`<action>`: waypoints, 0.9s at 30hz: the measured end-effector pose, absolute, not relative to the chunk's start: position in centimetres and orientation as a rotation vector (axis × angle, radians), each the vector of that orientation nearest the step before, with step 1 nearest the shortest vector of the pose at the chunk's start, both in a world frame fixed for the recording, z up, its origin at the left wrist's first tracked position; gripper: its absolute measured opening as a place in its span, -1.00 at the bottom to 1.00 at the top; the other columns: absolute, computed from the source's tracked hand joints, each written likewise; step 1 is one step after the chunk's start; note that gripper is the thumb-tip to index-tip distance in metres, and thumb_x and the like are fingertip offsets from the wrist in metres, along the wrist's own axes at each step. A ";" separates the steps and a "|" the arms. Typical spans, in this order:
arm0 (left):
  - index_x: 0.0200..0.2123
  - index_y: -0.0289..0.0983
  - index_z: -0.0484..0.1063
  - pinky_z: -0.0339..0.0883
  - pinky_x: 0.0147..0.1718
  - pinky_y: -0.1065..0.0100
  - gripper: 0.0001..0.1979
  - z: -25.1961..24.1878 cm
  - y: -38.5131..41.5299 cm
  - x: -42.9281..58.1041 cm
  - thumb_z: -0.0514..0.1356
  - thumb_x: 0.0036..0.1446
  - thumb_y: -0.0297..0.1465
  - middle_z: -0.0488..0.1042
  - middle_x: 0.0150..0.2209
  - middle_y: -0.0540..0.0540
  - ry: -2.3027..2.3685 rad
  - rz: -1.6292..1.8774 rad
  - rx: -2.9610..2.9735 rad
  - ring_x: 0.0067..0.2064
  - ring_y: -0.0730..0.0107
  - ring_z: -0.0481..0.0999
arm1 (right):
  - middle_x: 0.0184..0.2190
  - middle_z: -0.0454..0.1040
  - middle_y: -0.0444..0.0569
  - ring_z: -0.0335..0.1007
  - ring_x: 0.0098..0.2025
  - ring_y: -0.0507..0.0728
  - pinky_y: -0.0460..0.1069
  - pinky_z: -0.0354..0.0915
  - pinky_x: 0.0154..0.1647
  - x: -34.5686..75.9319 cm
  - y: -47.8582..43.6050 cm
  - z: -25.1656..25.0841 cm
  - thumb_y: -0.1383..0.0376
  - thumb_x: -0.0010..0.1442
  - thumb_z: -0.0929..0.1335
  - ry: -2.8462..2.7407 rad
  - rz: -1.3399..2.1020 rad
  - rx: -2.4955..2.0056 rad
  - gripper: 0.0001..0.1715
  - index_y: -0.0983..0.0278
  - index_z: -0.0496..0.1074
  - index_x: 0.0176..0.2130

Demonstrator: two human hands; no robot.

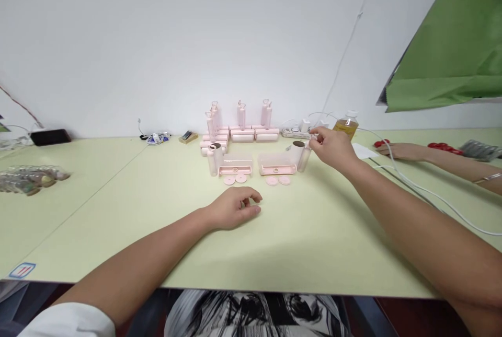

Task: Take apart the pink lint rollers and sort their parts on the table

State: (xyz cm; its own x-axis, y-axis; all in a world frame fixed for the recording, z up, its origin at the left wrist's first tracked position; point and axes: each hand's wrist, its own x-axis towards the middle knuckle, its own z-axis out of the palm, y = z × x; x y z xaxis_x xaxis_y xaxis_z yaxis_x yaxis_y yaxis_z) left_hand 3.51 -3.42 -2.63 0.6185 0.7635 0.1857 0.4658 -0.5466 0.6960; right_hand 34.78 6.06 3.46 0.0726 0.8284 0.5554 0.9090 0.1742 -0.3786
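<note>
My right hand (333, 144) reaches past the right-hand set of parts, its fingertips closed at the top of an upright pink stick-shaped handle (304, 159). Beside that handle stands a short roll (295, 155) with a dark hollow top. Just left of it lies an open pink case (276, 169) with a clear lid, and pink discs (272, 181) lie in front. My left hand (235, 207) rests on the table, fingers loosely curled and apart, holding nothing. Beyond it are a second open pink case (235, 170), pink discs (229, 181) and another upright handle (212, 161).
Several closed pink cases (242, 135) with upright handles stand by the wall. A power strip (295, 133) and a bottle of yellow liquid (346, 124) are at back right. Another person's hand (396, 151) lies farther right, near a white cable (423, 190). Wrapped items (31, 177) lie left.
</note>
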 end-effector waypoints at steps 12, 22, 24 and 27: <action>-0.17 -0.25 0.48 0.30 -0.37 0.40 -0.76 -2.6 -3.3 3.5 0.18 0.14 -0.26 0.49 -0.32 -0.06 0.973 0.638 2.199 -0.37 0.43 0.43 | -0.42 0.52 0.01 0.40 -0.33 0.25 0.09 0.24 -0.30 33.5 3.8 4.3 0.26 0.10 0.27 -1.719 -0.269 -1.578 -0.50 0.24 0.41 0.05; -0.17 -0.24 0.49 0.29 -0.39 0.41 -0.76 -2.9 -3.2 3.4 0.17 0.15 -0.26 0.49 -0.29 -0.07 0.997 0.611 2.164 -0.35 0.42 0.42 | -0.32 0.47 0.07 0.36 -0.33 0.19 0.10 0.28 -0.22 32.9 2.4 4.4 0.28 0.14 0.25 -1.595 -0.294 -1.354 -0.68 0.27 0.46 -0.12; -0.18 -0.25 0.49 0.28 -0.39 0.40 -0.76 -2.9 -3.2 3.4 0.17 0.15 -0.26 0.49 -0.31 -0.07 0.996 0.618 2.163 -0.37 0.42 0.41 | -0.38 0.47 0.04 0.38 -0.35 0.19 0.08 0.30 -0.28 30.6 -0.9 5.5 0.21 0.16 0.30 -1.694 -0.035 -1.199 -0.77 0.24 0.47 -0.22; -0.22 -0.27 0.50 0.27 -0.38 0.38 -0.79 -2.7 -3.2 3.5 0.18 0.13 -0.30 0.49 -0.35 -0.06 0.958 0.647 2.179 -0.39 0.41 0.39 | -0.31 0.54 0.02 0.46 -0.31 0.17 0.05 0.37 -0.33 26.5 -7.2 8.2 0.10 0.26 0.24 -2.019 0.771 -0.796 -0.67 0.19 0.50 -0.18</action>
State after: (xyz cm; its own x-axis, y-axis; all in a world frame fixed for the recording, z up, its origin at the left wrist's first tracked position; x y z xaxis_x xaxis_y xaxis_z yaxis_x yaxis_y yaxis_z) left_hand 3.46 -3.22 -2.69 0.6087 0.7749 0.1702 0.4468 -0.5121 0.7335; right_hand 26.49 -7.17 8.16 -0.4692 0.7546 0.4588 0.2566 0.6136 -0.7468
